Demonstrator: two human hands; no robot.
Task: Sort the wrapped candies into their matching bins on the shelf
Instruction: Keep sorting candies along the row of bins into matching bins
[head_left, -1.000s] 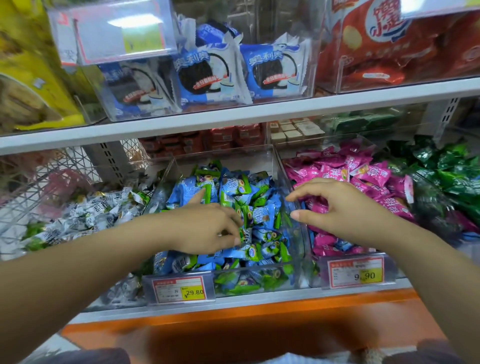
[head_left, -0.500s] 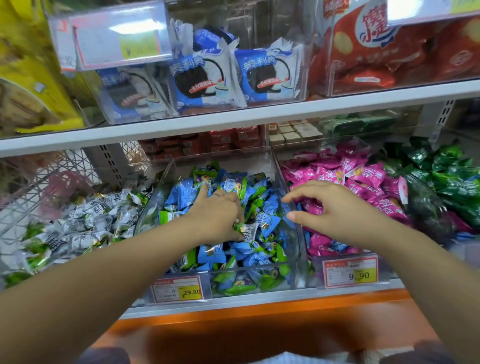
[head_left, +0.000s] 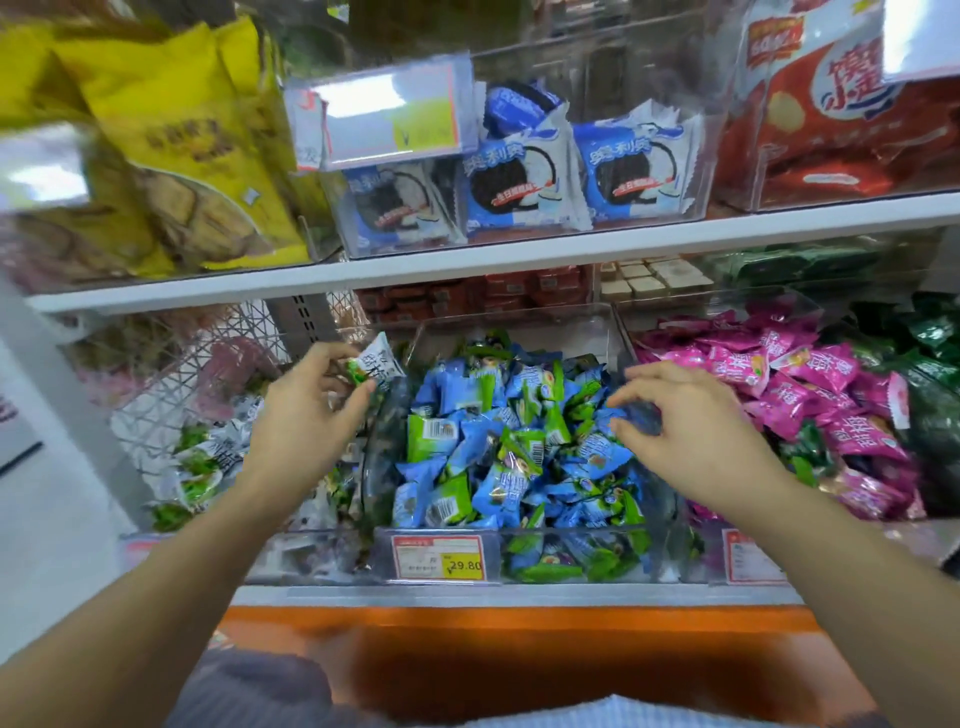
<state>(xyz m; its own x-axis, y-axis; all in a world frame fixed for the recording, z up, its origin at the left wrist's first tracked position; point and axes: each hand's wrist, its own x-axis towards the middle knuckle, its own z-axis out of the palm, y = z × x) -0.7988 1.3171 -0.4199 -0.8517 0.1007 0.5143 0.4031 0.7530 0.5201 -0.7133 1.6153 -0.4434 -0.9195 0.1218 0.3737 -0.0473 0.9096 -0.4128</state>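
White-green candy (head_left: 375, 362), just 1, pinched in left hand (head_left: 306, 415) above where white bin (head_left: 311, 558) meets blue bin (head_left: 545, 332). Right hand (head_left: 691, 431) curled over blue candies (head_left: 467, 467), can't tell if it's gripping.

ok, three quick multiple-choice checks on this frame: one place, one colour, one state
1. The 29.80 price tag hangs on the front of which bin?
A. the one with blue candies
B. the one with pink candies
C. the one with cookie packs

2. What colour is the candy in the left hand?
A. pink
B. white and green
C. red

3. What is the left hand doing?
A. lying flat on the shelf
B. pinching a candy in its fingers
C. hanging with nothing in it

Answers:
1 A, the tag sits right below the blue pile.
2 B, the wrapper is white with a green patch.
3 B, thumb and fingers close on the wrapper.
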